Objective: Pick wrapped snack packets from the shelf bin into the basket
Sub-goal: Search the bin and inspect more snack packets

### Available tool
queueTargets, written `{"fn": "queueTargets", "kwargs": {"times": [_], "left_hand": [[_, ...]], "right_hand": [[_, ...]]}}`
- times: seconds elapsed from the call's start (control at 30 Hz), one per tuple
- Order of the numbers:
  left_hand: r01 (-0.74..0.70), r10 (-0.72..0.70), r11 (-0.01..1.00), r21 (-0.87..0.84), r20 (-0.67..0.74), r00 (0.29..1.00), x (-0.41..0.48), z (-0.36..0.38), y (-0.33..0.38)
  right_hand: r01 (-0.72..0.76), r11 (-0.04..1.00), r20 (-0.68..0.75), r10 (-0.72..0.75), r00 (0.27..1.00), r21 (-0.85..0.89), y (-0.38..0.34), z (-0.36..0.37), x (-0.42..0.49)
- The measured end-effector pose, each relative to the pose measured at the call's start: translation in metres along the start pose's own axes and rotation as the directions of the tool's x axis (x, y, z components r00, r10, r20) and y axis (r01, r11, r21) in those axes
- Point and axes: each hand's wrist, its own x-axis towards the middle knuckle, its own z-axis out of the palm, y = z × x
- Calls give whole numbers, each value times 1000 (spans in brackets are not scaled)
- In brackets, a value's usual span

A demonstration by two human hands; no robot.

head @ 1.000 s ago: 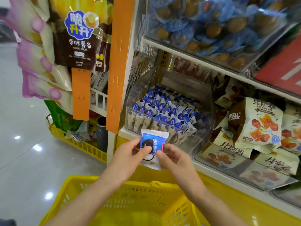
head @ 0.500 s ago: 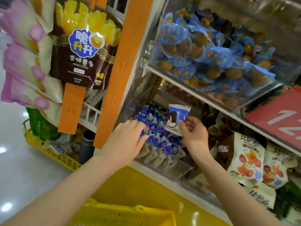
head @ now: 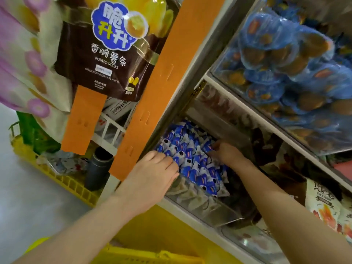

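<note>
packets [head: 192, 159] in the bin [head: 200, 205] look light, crinkly, slippery: pinch a sealed edge. left grip [head: 150, 176] and right grip [head: 228, 153] touch them; hold unclear.

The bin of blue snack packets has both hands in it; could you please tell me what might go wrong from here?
1. The packets lie loosely heaped against the bin's low front wall; the left hand or right hand could drag extras over it.
2. Only the basket's rim shows, low and nearer than the bin, so a packet let go early would probably miss it.
</note>
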Motion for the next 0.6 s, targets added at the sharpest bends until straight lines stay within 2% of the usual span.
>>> {"fn": "queueTargets", "kwargs": {"times": [0.07, 0.1, 0.2, 0.27, 0.33, 0.43, 0.5, 0.6], "left_hand": [[-7, 7, 1000, -7, -4, 1000, 0, 2, -1], [-10, 10, 1000, -9, 5, 1000, 0, 2, -1], [-8, 8, 1000, -4, 10, 1000, -1, 3, -1], [-4, 4, 1000, -19, 6, 1000, -1, 1, 1], [-13, 13, 999, -31, -6, 1000, 0, 0, 1], [-28, 27, 999, -47, -22, 999, -1, 0, 0], [-31, 29, 998, -60, -33, 999, -1, 0, 0], [-31, 27, 995, -93, -36, 999, 0, 1, 0]], "right_hand": [[2, 998, 51, 1, 999, -56, -5, -2, 4], [-10, 999, 39, 11, 999, -31, -7, 0, 6], [-70, 978, -12, 74, 997, 199, -7, 14, 8], [-113, 925, 15, 116, 993, 363, -7, 23, 10], [-125, 897, 54, 113, 992, 424, -6, 28, 10], [-116, 899, 95, 83, 992, 422, -2, 31, 9], [-59, 933, 104, 23, 994, 354, -1, 25, 8], [-20, 946, 39, 8, 999, 323, 2, 7, 6]]}}
